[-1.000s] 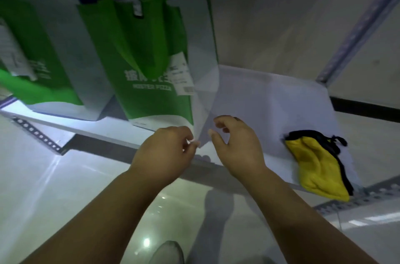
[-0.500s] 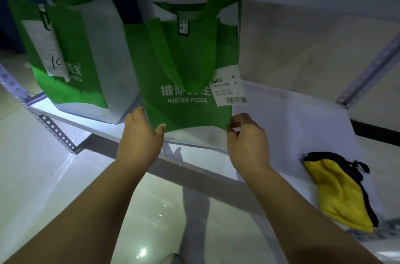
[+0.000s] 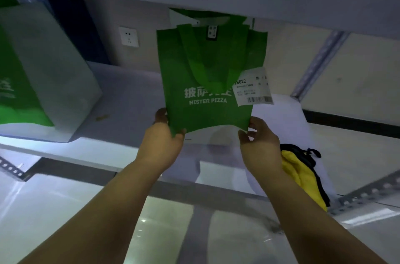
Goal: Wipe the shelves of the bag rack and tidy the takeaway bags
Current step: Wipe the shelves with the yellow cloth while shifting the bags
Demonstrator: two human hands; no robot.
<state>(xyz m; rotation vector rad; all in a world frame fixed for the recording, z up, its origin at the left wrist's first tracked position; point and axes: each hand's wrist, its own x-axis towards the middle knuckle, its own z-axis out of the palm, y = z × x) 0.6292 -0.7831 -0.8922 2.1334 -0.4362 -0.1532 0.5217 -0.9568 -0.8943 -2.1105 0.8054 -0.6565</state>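
Our left hand [image 3: 161,143] and right hand [image 3: 260,144] each with grip pinching a bottom corner of the green bag [image 3: 205,81], upright on the shelf [image 3: 129,90], open shelf between it and the second bag [image 3: 43,73] at left, yellow cloth [image 3: 303,175] near the right edge

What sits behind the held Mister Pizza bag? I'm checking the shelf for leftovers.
Beside the green bag, bare white shelf and wall show; directly behind it is covered. Both hands grip its bottom corners.
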